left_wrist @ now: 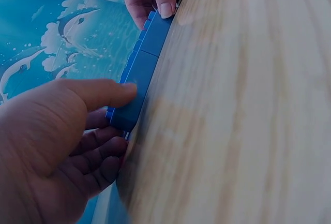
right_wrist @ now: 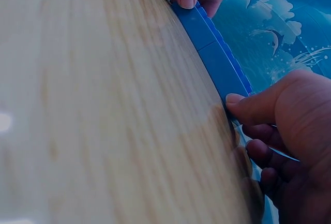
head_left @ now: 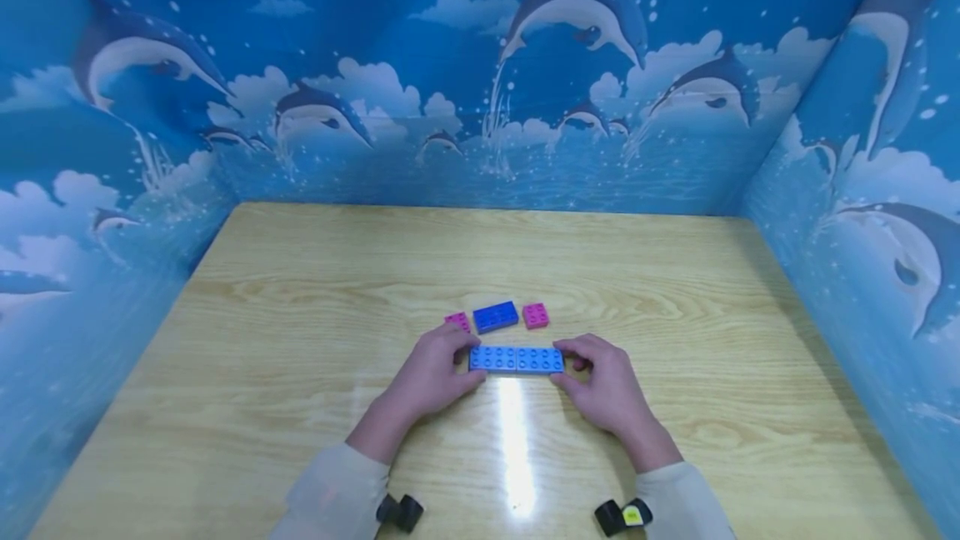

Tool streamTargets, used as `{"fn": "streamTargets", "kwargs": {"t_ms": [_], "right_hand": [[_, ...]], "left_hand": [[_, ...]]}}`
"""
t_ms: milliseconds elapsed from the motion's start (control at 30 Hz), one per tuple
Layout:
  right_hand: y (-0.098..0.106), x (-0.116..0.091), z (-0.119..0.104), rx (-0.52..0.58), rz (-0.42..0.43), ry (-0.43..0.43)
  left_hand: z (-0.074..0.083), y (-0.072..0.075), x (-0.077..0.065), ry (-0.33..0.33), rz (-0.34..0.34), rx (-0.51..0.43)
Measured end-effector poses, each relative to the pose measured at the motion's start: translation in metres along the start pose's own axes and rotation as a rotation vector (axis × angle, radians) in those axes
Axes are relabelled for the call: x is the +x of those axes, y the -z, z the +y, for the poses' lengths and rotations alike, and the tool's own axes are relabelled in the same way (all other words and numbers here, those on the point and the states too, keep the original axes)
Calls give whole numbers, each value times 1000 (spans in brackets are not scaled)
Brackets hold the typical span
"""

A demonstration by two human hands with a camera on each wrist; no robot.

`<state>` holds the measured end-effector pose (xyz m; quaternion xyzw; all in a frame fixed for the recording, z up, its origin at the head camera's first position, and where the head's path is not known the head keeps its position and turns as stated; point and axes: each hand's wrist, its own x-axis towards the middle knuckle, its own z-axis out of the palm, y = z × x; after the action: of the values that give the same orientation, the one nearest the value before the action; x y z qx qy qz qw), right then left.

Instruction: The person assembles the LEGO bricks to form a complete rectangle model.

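Note:
Two light blue toy building bricks lie end to end in a straight row on the table, studs up. The left brick (head_left: 493,358) is pinched at its outer end between thumb and fingers of my left hand (head_left: 433,372). At the opposite end, my right hand (head_left: 606,380) pinches the right brick (head_left: 540,361) the same way. A thin seam shows where the bricks meet, also in the left wrist view, where the near brick (left_wrist: 135,87) has its smooth side toward the camera.
Just behind the row lie a dark blue brick (head_left: 496,317), a small pink brick (head_left: 536,316) to its right and another pink brick (head_left: 458,321) to its left, partly hidden by my left fingers. The wood-grain table (head_left: 480,257) ends at dolphin-print walls (head_left: 465,165).

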<state>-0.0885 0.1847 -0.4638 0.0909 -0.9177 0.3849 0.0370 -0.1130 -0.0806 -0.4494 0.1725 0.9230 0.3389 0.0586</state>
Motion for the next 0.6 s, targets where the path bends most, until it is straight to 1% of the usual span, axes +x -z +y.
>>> {"fn": "streamTargets", "kwargs": {"t_ms": [67, 167, 267, 367, 433, 600], "right_hand": [[0, 0, 0, 3, -2, 3], [0, 0, 1, 4, -4, -5], [1, 0, 2, 4, -7, -18], [1, 0, 2, 9, -5, -19], [1, 0, 1, 13, -2, -12], [0, 1, 2, 21, 0, 6]], "left_hand": [[-1, 1, 0, -14, 27, -3], [-1, 2, 3, -39, 90, -20], [1, 6, 10, -57, 169, -28], [3, 10, 20, -49, 212, 14], [4, 12, 27, -31, 208, 63], [3, 14, 44, 11, 129, 168]]}}
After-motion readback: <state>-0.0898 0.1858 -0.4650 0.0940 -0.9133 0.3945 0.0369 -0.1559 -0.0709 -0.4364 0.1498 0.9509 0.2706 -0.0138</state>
